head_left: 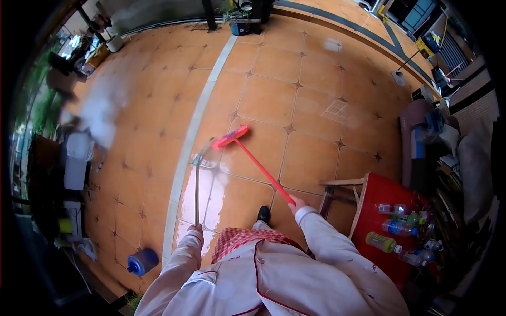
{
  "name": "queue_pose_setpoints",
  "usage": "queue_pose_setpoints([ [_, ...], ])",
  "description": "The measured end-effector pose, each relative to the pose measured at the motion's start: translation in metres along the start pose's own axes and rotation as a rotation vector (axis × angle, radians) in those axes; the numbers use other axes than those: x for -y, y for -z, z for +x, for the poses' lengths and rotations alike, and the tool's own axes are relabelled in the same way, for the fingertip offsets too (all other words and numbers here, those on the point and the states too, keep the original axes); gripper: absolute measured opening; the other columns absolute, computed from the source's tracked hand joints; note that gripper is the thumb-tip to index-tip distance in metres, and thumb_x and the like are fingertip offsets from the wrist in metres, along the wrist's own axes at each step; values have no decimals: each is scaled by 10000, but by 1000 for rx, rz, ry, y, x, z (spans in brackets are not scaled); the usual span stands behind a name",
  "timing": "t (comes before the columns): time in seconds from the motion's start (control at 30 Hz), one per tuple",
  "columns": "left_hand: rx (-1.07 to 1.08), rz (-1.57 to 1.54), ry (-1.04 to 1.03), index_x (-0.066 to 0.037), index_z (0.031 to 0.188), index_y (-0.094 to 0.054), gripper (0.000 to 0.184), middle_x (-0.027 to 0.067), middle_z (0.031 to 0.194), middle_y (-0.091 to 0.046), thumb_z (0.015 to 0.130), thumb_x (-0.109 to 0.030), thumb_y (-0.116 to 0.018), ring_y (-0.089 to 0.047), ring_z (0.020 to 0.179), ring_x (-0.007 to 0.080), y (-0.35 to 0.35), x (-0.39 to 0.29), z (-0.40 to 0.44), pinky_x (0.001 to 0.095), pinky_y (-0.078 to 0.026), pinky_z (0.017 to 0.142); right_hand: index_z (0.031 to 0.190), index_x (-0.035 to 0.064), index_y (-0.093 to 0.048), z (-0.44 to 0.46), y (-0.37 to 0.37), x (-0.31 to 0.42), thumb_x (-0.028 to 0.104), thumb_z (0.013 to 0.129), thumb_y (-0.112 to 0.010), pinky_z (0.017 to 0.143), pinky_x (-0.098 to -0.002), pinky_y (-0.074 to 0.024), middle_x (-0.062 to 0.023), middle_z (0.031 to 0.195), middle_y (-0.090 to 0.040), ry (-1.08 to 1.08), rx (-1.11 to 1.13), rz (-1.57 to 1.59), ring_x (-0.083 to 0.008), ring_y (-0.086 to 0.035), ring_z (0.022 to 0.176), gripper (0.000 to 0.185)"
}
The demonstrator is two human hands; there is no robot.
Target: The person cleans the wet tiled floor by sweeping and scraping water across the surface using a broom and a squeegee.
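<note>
My right hand (299, 204) is wrapped round the end of a red broom handle (263, 169). The broom's pinkish-red head (232, 137) rests on the orange tiles ahead of me. In my left hand (195, 230), closed, is a thin grey hose (197, 195) that points away from me. A blurred, pale arc that looks like water runs from its far end towards the broom head. Wet, shiny tiles (203, 189) lie around the hose and below the broom head.
A red table (371, 237) with several plastic bottles (398, 227) stands close on my right. On the left lies a blue water jug (143, 262). Piled items (421, 137) line the right side. A potted plant (240, 23) stands at the back, and a dustpan (398, 78) far right.
</note>
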State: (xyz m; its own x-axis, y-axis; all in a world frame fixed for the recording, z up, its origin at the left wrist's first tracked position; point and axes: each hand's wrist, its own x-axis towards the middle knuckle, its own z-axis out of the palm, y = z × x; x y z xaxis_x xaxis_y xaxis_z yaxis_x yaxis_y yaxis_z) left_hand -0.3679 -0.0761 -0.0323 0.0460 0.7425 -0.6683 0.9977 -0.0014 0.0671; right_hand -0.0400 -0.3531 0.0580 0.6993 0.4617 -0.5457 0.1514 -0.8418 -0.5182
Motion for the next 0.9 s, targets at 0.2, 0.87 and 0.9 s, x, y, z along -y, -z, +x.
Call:
queue_pose_setpoints([
  [0.2,-9,98,-243,17,745,-539,382,218,731,-525,691,-350,-450,-499,748,346,16,-22,-30,381,-394,677,1051,75,-416,-112,-21,-120,222,697,-500,649,-299,-408,-180,819,-524,-65,-56,316,-256,-525,775,392],
  [0.87,299,313,-612,2,795,-522,366,188,709,-533,716,-337,-409,-523,678,311,-41,-257,43,364,-420,609,1038,128,-441,114,151,-60,145,666,-512,711,-353,-392,-182,869,-506,-120,-79,-187,-322,-484,811,379],
  [0.9,398,160,-346,-6,789,-514,360,155,600,-522,725,-339,-395,-518,493,274,-22,-269,40,373,-422,448,1041,154,-436,149,147,-70,133,675,-499,696,-352,-396,-188,857,-507,-78,-38,-192,-329,-485,798,372],
])
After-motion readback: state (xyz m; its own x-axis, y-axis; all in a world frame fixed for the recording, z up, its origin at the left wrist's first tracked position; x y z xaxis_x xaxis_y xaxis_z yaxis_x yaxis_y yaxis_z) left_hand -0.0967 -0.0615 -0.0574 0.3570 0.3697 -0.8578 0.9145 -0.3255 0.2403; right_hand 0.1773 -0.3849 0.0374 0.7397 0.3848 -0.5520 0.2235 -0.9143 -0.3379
